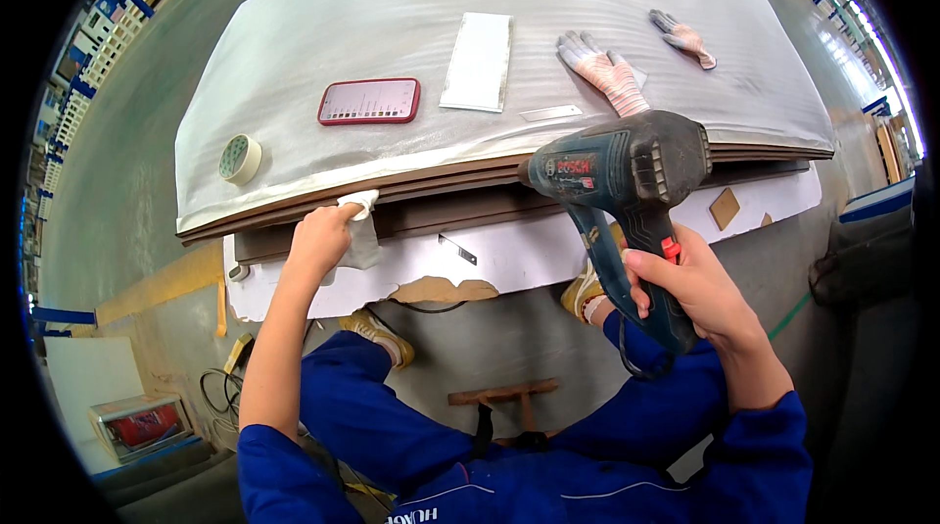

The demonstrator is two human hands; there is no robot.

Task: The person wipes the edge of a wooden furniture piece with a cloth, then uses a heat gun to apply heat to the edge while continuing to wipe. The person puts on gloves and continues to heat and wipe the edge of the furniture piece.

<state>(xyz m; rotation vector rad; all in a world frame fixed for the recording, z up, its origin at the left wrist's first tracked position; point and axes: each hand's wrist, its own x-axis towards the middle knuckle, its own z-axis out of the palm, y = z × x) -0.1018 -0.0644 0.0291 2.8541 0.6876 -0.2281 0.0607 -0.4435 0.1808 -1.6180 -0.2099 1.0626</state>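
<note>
My right hand (690,284) grips the handle of a dark blue and black heat gun (612,162), its nozzle pointing left along the edge of the stacked brown panels (450,176). The thumb lies near the red switch. My left hand (323,238) is closed on a white cloth (362,240) and presses it to the front edge of the upper panels; the cloth's lower part hangs down. A thin white film (323,24) covers the top of the stack. Below the panels lies a small dark blade-like tool (458,250), on a white sheet (539,255) with a torn edge.
On the film lie a tape roll (240,160), a red-cased phone (369,101), a white rectangular plate (477,62), a thin metal strip (550,114), a glove (602,69) and another glove (683,38). A red and grey box (144,426) and cables are on the floor at lower left.
</note>
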